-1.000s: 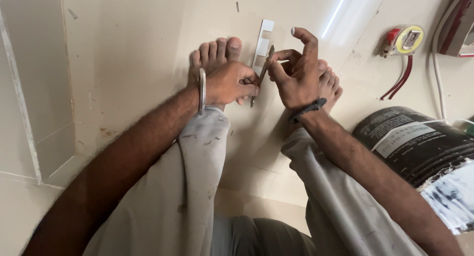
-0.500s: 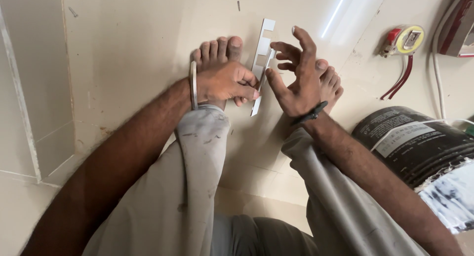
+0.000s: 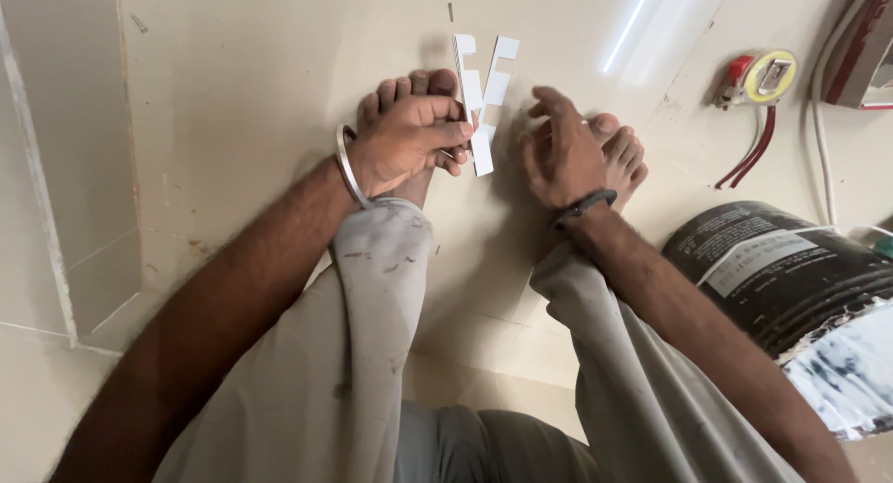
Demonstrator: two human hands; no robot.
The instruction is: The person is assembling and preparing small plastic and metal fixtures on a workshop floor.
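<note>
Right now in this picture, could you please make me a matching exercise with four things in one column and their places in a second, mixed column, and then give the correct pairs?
Things:
1. white notched strips
2. metal bangle
3. yellow and red tape measure
4. black drum

Places:
A. lying on its side at the right edge
B. on the floor at the upper right, beside red cords
C. pinched in the left hand, between the two bare feet
D. around the left wrist

Pairs: 1-C, 2-D, 3-B, 4-A
</note>
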